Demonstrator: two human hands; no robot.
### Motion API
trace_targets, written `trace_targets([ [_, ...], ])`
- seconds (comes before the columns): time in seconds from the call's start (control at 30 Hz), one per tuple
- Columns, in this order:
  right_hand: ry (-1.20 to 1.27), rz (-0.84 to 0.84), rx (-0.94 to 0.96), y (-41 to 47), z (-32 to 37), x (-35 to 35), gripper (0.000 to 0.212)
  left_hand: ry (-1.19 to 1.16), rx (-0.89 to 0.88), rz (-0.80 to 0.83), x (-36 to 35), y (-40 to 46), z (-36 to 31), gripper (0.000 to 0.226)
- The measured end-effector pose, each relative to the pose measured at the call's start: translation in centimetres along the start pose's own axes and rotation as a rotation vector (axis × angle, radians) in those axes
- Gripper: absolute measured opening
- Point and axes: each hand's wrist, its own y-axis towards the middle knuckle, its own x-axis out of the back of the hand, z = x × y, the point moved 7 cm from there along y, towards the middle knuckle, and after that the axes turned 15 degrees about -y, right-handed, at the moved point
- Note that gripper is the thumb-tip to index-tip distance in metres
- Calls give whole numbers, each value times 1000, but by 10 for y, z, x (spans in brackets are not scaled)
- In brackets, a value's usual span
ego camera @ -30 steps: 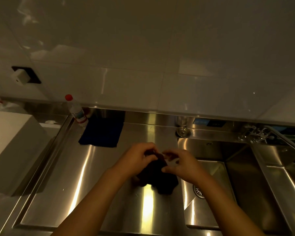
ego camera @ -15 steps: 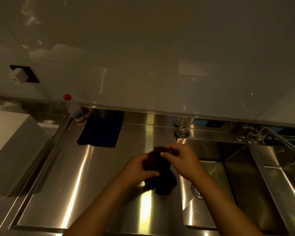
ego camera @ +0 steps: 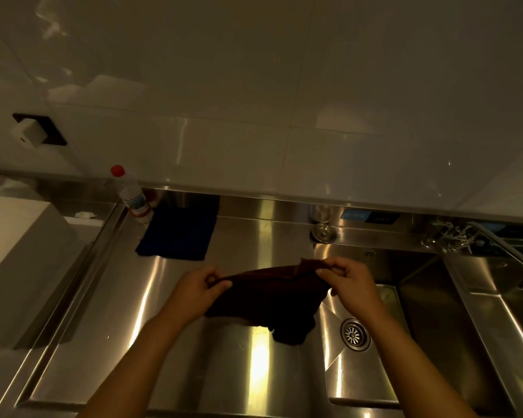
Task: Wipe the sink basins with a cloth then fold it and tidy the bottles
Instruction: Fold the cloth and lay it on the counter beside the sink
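Stretched out from a bunch now, cloth point(ego camera: 272, 292) pinched by left hand point(ego camera: 194, 292) and right hand point(ego camera: 349, 282); folding step, next bring the corners together.

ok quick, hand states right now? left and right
Left hand: pinching one top corner of the dark cloth.
Right hand: pinching the other top corner of the cloth, stretched between both hands.

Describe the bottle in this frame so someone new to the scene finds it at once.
Start at the steel counter left of the sink basin and follow it back to the wall. At its far left corner stands the bottle, beside a flat blue cloth. It alone is upright, pale, with a red cap.
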Motion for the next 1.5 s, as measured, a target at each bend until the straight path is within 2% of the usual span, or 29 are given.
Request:
trace_targets([
  [0.13,36,77,-175,9,-35,-13,17,42,15,53,24,16,-20,23],
  [0.23,56,145,-294,22,-55,-23,12,87,42,149,26,37,-25,11],
  [0.37,77,157,-360,55,-67,-30,9,180,25,239,19,80,-22,9],
  [0.47,100,106,-394,94,-72,-31,7,220,-26,198,10,124,-22,12],
  [0.57,175,15,-448,133,-85,-31,7,242,-115,57,0,161,-20,11],
  [0.67,-19,-59,-475,146,-103,-34,31,300,-145,4,-19,176,-11,29],
  [0.73,-199,-21,-459,133,-113,-45,43,272,-136,37,-41,163,2,30],
  [0.83,-234,119,-367,91,-127,-73,35,300,-108,209,-85,113,29,31],
  [0.93,-371,171,-173,55,-126,-92,36,368,-89,390,-122,55,55,45],
  [1.07,-561,290,-90,20,-136,-112,57,447,-73,457,-152,9,77,59],
  [1.17,-684,306,-32,5,-140,-128,73,524,-32,441,-169,-3,86,62],
  [1.2,-699,301,-2,1,-140,-132,72,526,-29,417,-171,-2,86,55],
  [1.33,-688,270,69,-2,-131,-132,35,410,-45,370,-162,7,76,20],
  [1.43,-526,434,-1,-1,-119,-121,26,276,14,466,-141,9,62,28],
  [1.5,-384,497,-32,2,-105,-103,24,271,-8,476,-116,13,48,34],
])
